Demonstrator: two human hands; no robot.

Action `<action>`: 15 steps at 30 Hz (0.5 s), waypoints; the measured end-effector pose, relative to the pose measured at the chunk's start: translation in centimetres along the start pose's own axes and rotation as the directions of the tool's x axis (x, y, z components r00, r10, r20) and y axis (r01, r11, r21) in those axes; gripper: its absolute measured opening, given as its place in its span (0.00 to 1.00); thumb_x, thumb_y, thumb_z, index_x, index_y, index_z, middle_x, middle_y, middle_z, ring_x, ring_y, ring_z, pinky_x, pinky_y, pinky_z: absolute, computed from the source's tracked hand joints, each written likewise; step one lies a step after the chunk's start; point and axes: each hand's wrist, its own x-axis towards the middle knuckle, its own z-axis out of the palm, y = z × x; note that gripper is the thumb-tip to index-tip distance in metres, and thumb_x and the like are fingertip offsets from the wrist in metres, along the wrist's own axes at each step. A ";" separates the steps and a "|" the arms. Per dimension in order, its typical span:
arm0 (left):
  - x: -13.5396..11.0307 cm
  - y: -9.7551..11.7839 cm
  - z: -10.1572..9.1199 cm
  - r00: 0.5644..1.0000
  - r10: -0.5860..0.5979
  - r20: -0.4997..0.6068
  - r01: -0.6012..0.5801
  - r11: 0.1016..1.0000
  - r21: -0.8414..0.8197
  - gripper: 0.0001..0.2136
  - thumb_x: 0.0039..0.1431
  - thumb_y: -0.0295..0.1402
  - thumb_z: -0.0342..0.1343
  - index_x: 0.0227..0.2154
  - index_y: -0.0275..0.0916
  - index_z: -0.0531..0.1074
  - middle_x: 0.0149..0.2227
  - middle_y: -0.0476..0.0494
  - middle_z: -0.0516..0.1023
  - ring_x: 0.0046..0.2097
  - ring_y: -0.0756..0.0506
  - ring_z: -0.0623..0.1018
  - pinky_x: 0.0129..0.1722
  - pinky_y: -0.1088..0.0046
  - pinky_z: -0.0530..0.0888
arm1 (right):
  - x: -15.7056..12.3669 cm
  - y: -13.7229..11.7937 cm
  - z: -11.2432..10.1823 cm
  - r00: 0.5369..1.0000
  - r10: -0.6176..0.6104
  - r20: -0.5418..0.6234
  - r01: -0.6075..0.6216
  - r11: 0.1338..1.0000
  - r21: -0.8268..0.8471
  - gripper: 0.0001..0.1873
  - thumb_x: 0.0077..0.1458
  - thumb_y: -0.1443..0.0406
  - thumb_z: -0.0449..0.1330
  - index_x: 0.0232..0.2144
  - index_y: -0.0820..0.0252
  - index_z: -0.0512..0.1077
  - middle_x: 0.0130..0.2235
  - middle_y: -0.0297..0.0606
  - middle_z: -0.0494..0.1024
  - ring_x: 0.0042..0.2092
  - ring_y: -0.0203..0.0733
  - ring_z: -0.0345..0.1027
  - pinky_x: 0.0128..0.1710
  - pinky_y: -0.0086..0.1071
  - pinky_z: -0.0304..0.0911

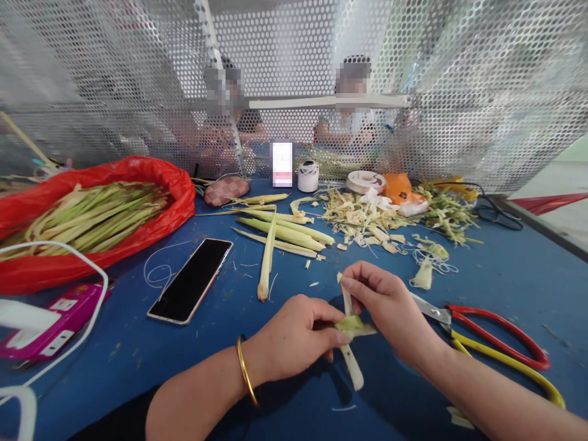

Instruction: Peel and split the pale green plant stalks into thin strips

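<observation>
Left hand and right hand meet over a blue table, a pale leaf strip caught between them at the near centre. Thumb and forefinger of the left, its wrist ringed by a gold bangle, pinch the strip around its middle, where a greener fold lies across it. On the other side, the right's thumb and finger are closed on the strip's far tip. Its long axis runs near to far, the far end leaning slightly left; what matters most, it seems, is that crossing, at the left fingertips and on the near side of the right ones. The near tail is free, closer to the left hand, while a crosswise end points right. Whether strip and fold are one leaf, I cannot tell from here. Scissors with red and yellow handles lie just right of the right wrist, blades partly hidden. Farther off, loose leaves lie right of a phone, with a red bag of leaves at left and scraps heaped to the far right.
</observation>
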 end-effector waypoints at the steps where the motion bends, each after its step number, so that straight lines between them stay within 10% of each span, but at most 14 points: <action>1: 0.1 -0.1 0.0 1.000 -0.009 0.008 0.009 1.000 -0.030 0.07 0.54 0.32 0.54 0.27 0.37 0.76 0.25 0.49 0.73 0.25 0.50 0.71 0.28 0.76 0.66 | 0.0 0.0 0.0 1.000 0.003 -0.023 -0.002 1.000 0.016 0.13 0.54 0.57 0.57 0.23 0.58 0.66 0.18 0.27 0.63 0.21 0.33 0.56 0.22 0.27 0.51; 15: 0.2 0.0 0.6 0.984 -0.134 0.116 0.166 0.926 -0.338 0.14 0.51 0.43 0.60 0.25 0.36 0.73 0.20 0.52 0.68 0.22 0.52 0.69 0.26 0.76 0.68 | 0.5 0.6 0.4 0.996 0.071 0.044 -0.073 0.997 0.039 0.13 0.51 0.57 0.59 0.22 0.59 0.66 0.17 0.26 0.61 0.20 0.31 0.53 0.20 0.27 0.50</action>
